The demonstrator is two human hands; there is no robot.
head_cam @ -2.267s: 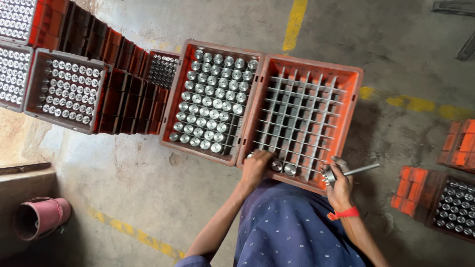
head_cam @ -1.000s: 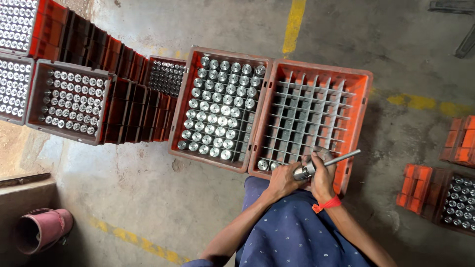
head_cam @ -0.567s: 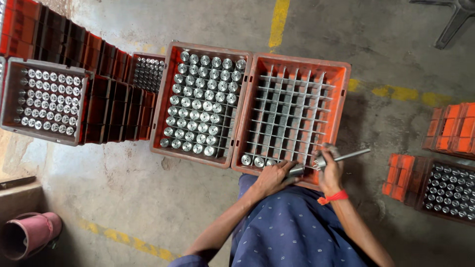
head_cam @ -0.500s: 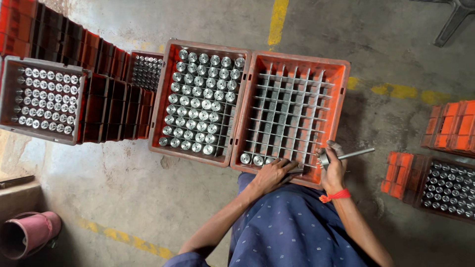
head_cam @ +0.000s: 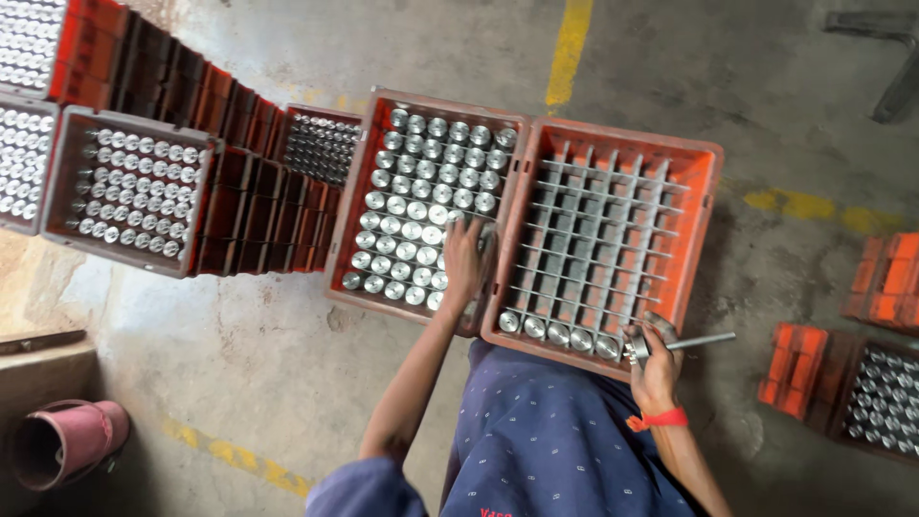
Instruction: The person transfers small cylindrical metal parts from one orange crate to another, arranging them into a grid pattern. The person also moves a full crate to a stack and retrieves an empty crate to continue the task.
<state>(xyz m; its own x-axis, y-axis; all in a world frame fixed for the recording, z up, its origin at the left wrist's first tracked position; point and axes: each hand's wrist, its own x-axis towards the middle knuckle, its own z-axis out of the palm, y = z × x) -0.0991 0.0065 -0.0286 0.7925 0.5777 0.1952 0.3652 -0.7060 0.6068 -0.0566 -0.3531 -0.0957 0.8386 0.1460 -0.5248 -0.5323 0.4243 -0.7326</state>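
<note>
The person looks down at two orange plastic crates that sit side by side on the grey concrete floor point(head_cam: 239, 383). The left orange crate point(head_cam: 356, 230) is full of shiny round metal pieces point(head_cam: 412, 206) that stand in rows. The right orange crate point(head_cam: 704, 220) has a grey grid inside, and most of its little boxes are bare. Only the row nearest the person holds a few shiny metal pieces point(head_cam: 555, 332).

The left hand point(head_cam: 464, 263) reaches into the full crate near its right edge. Its fingers curl down over the metal pieces there and touch them. It is not clear if the hand has picked one up.

The right hand point(head_cam: 656, 364) is at the near right corner of the grid crate. It is closed around a thin metal rod tool point(head_cam: 694, 341) that pokes out to the right. A red band point(head_cam: 659, 419) is on that wrist.

The person wears blue cloth with small dots point(head_cam: 555, 450).

More crates of shiny pieces point(head_cam: 129, 191) sit to the far left, and dark red crates stand between them and the full crate. Another orange crate point(head_cam: 866, 388) is on the right. A pink pipe point(head_cam: 62, 445) lies at the bottom left. Yellow painted lines point(head_cam: 570, 48) mark the floor.
</note>
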